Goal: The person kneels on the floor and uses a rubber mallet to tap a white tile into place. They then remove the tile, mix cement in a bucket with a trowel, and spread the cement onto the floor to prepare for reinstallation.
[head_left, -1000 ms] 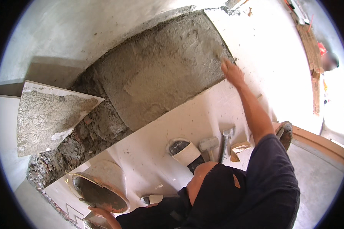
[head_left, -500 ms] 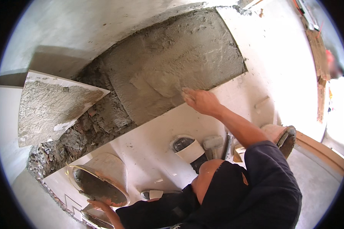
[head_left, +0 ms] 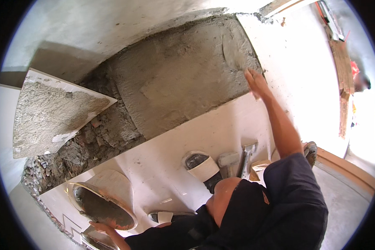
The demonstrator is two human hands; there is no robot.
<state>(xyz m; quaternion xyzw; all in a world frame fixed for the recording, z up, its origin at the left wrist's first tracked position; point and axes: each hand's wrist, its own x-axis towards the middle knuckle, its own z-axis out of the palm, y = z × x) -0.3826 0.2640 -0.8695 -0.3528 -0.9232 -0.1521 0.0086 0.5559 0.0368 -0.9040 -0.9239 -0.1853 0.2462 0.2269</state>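
My right hand (head_left: 258,84) is closed around a trowel, its handle mostly hidden in my grip. The mortar-smeared trowel blade (head_left: 234,52) lies on the wet grey mortar bed (head_left: 175,75), near the bed's right end. My left hand (head_left: 103,229) is at the lower rim of a bucket (head_left: 112,179), its fingers partly curled against it. Dark grey mortar coats the bucket's inside. Left of the bed, a pale tile or board (head_left: 56,114) stands tilted with mortar on its face, above rough broken masonry (head_left: 85,148).
My slippered feet (head_left: 202,166) stand on a pale surface beside a mallet (head_left: 228,160), a hammer (head_left: 246,156) and a small cardboard box (head_left: 259,170). Another container (head_left: 98,241) sits below my left hand. A wall (head_left: 83,33) borders the bed; stacked brown boards (head_left: 341,71) and a blurred person are far right.
My right hand has swept the trowel rightward and away over the mortar to the bed's right end. My left hand stays at the bucket rim. The whole view has shifted slightly.
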